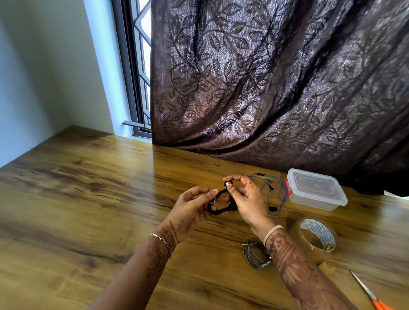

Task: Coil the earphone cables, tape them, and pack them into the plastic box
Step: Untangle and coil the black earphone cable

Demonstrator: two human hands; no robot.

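At centre frame, we are pinching a black earphone coil (218, 203) between our left hand (193, 204) and right hand (243, 199), fingers closed on its sides. A grey coil (255, 255), seemingly untaped, is lying lower right; tape roll (317, 234) and plastic box (316, 190) are waiting further right. Loosening either pinch risks the loops springing open.

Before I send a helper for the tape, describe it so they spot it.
On the wooden table, look near the right edge, just in front of the clear plastic box. The tape is a see-through ring, fatter than the thin grey coiled cable to its left.
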